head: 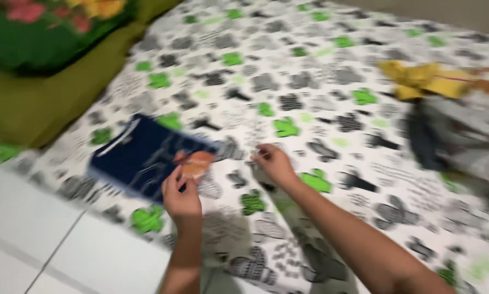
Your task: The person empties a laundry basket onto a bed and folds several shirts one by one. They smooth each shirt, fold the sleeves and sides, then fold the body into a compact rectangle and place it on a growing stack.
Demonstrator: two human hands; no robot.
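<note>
The folded navy shirt [146,155] lay at ten o'clock from the left hand [182,197], which pinched its near edge; the right hand [274,163], farther off, pinched the bedsheet [310,71].

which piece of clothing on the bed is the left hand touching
The folded dark navy garment with an orange print, at the left hand. The yellow cloth and the grey clothes lie far off on the right, untouched.

Open sheet [310,71] ahead; clothes pile [451,130] blocks right.
</note>
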